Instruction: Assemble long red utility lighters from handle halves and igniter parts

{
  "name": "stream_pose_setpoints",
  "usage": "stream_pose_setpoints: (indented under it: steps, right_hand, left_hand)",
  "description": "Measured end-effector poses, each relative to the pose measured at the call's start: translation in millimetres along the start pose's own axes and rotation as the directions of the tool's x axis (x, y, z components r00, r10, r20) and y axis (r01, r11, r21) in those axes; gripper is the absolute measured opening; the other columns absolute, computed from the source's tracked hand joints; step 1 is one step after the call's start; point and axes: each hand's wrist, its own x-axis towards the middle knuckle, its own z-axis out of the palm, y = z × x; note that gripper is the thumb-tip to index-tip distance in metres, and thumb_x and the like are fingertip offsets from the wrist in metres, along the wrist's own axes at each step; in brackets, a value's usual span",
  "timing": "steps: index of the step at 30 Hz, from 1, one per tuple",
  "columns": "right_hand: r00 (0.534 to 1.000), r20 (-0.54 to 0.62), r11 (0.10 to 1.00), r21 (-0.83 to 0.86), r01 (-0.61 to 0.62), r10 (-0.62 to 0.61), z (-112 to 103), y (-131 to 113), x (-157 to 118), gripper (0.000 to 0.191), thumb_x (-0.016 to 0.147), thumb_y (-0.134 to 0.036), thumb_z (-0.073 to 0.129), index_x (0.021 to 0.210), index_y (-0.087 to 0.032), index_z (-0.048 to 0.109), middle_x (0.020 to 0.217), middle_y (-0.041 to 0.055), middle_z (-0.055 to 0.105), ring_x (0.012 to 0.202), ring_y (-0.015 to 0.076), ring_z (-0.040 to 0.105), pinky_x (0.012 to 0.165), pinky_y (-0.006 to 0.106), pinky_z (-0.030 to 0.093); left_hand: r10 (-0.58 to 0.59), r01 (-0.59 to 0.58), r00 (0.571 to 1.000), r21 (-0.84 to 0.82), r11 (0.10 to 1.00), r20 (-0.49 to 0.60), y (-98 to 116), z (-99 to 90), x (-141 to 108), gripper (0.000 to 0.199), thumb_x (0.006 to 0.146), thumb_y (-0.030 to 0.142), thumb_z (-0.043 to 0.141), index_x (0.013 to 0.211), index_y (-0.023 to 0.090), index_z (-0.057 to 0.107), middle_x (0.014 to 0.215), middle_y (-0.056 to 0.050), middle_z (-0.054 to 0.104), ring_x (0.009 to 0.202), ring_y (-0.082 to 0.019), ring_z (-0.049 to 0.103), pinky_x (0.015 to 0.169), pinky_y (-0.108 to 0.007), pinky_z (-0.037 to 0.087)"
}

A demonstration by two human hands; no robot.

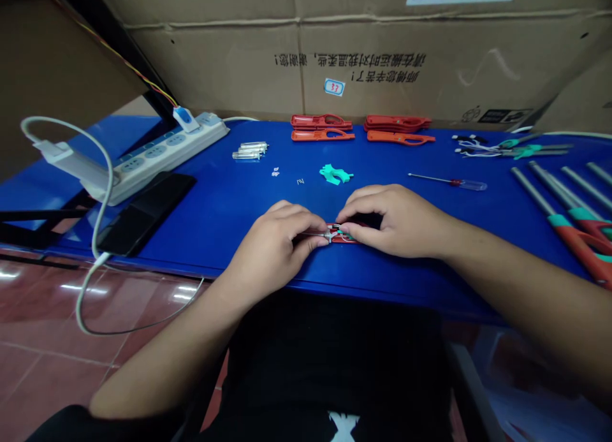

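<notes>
On the blue table [224,225], the left hand [270,250] and right hand [394,222] pinch one red lighter casing [342,236].

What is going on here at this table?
A person at a blue table holds a small red plastic casing with both hands. The left hand and right hand pinch it at the middle, and a thin metal part sticks out toward the left. Farther back lie red plastic shells, a green plastic piece and a screwdriver. Long metal tubes with red handles lie at the right.
</notes>
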Motion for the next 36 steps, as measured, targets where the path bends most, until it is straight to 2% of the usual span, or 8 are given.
stream_pose_setpoints:
  steps: [5, 10, 19, 22, 27, 30, 33, 36]
  right_hand:
    - [0.999, -0.020, 1.000, 0.012, -0.025, 0.026, 5, 0, 0, 0.016, 0.090, -0.023, 0.061, 0.093, -0.019, 0.076, 0.091, 0.0032, 0.072, 0.081, 0.0148, 0.065, 0.075, 0.029, 0.048]
    - [0.996, -0.034, 0.996, 0.048, -0.080, 0.082, 9, 3, 4, 0.016, 0.088, -0.031, 0.066, 0.089, -0.020, 0.077, 0.086, 0.0024, 0.071, 0.077, 0.0139, 0.064, 0.070, 0.027, 0.047]
    - [0.990, -0.086, 0.993, 0.026, -0.114, 0.116, 13, 2, 6, 0.010, 0.086, -0.027, 0.069, 0.084, -0.020, 0.076, 0.082, 0.0005, 0.070, 0.075, 0.0125, 0.063, 0.069, 0.026, 0.047]
    - [0.989, -0.091, 0.994, 0.014, -0.112, 0.113, 14, 0, 6, 0.010, 0.087, -0.026, 0.068, 0.084, -0.020, 0.076, 0.082, 0.0005, 0.070, 0.075, 0.0125, 0.063, 0.069, 0.026, 0.046]
    - [0.991, -0.086, 0.994, 0.009, -0.105, 0.105, 15, 0, 6, 0.010, 0.087, -0.026, 0.067, 0.084, -0.020, 0.075, 0.082, 0.0007, 0.071, 0.075, 0.0127, 0.063, 0.069, 0.026, 0.046]
    - [0.990, -0.090, 0.994, 0.004, -0.106, 0.106, 15, 1, 6, 0.010, 0.086, -0.026, 0.068, 0.083, -0.020, 0.075, 0.082, 0.0006, 0.071, 0.075, 0.0126, 0.062, 0.068, 0.026, 0.046]
    - [0.989, -0.095, 0.994, 0.009, -0.112, 0.113, 14, 1, 6, 0.010, 0.086, -0.027, 0.068, 0.082, -0.020, 0.075, 0.080, 0.0003, 0.070, 0.074, 0.0126, 0.062, 0.068, 0.026, 0.045]
    - [0.990, -0.085, 0.993, 0.018, -0.115, 0.116, 13, 1, 5, 0.012, 0.087, -0.030, 0.068, 0.084, -0.020, 0.075, 0.081, 0.0006, 0.071, 0.075, 0.0129, 0.063, 0.069, 0.026, 0.046]
  left_hand:
    - [-0.098, 0.098, 0.995, 0.027, 0.995, 0.010, -1, 0.9, 2, 0.011, 0.088, 0.027, 0.073, 0.098, 0.024, 0.074, 0.091, -0.002, 0.066, 0.088, -0.018, 0.057, 0.080, -0.032, 0.044]
    - [-0.165, 0.171, 0.982, -0.064, 0.983, 0.088, -3, 0.4, 6, 0.009, 0.088, 0.027, 0.072, 0.096, 0.023, 0.071, 0.089, -0.001, 0.064, 0.089, -0.017, 0.057, 0.082, -0.032, 0.044]
    - [-0.164, 0.173, 0.981, -0.087, 0.981, 0.100, -6, -0.5, 8, 0.010, 0.088, 0.030, 0.072, 0.096, 0.023, 0.072, 0.088, 0.000, 0.064, 0.088, -0.017, 0.060, 0.085, -0.033, 0.045]
    - [-0.145, 0.154, 0.984, -0.080, 0.985, 0.108, -6, -3.6, 8, 0.011, 0.094, 0.027, 0.064, 0.098, 0.023, 0.074, 0.089, -0.001, 0.066, 0.088, -0.016, 0.061, 0.085, -0.033, 0.045]
    - [-0.092, 0.090, 0.988, 0.021, 0.996, 0.123, -7, -9.6, 11, 0.013, 0.095, 0.025, 0.062, 0.097, 0.025, 0.074, 0.092, -0.002, 0.064, 0.092, -0.018, 0.058, 0.088, -0.035, 0.043]
    - [-0.140, 0.131, 0.982, 0.075, 0.988, 0.127, -10, -11.7, 13, 0.016, 0.091, 0.031, 0.066, 0.104, 0.023, 0.068, 0.104, -0.003, 0.061, 0.100, -0.021, 0.054, 0.091, -0.037, 0.042]
    - [-0.183, 0.184, 0.968, 0.011, 0.983, 0.169, -15, -12.1, 15, 0.022, 0.089, 0.033, 0.066, 0.107, 0.021, 0.060, 0.104, -0.003, 0.062, 0.097, -0.021, 0.054, 0.086, -0.036, 0.043]
    - [-0.167, 0.183, 0.963, -0.059, 0.981, 0.214, -17, -11.6, 15, 0.012, 0.091, 0.031, 0.064, 0.096, 0.021, 0.064, 0.094, -0.001, 0.064, 0.089, -0.018, 0.056, 0.083, -0.034, 0.043]
